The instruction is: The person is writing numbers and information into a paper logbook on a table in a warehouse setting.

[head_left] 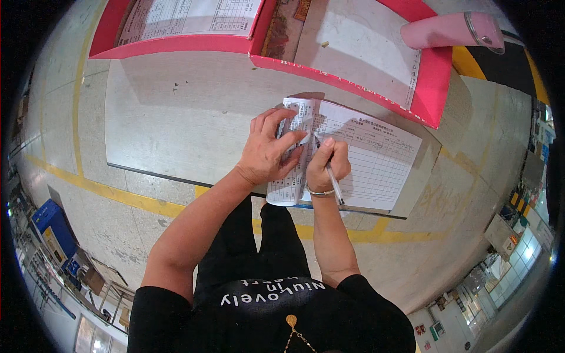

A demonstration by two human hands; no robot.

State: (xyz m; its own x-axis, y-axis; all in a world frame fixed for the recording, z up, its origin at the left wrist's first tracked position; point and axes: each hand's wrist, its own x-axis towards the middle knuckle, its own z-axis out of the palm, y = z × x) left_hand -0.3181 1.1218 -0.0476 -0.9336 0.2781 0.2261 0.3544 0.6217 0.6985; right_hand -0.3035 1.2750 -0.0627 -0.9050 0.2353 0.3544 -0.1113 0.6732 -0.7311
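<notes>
A pad of printed forms lies at the front right of the table, its ruled page face up with some handwriting in the upper rows. Along its left side the turned-back pages curl up. My left hand rests over that curled part with fingers spread, pressing it down. In my right hand is a pen, gripped between thumb and fingers. Its tip points at the upper left of the ruled page, close to my left fingertips. A bracelet circles my right wrist.
Two red trays stand at the back: the left tray holds printed sheets, the right tray papers. A pink bottle lies across the right tray's edge. The grey table ends near my legs. Yellow lines mark the floor.
</notes>
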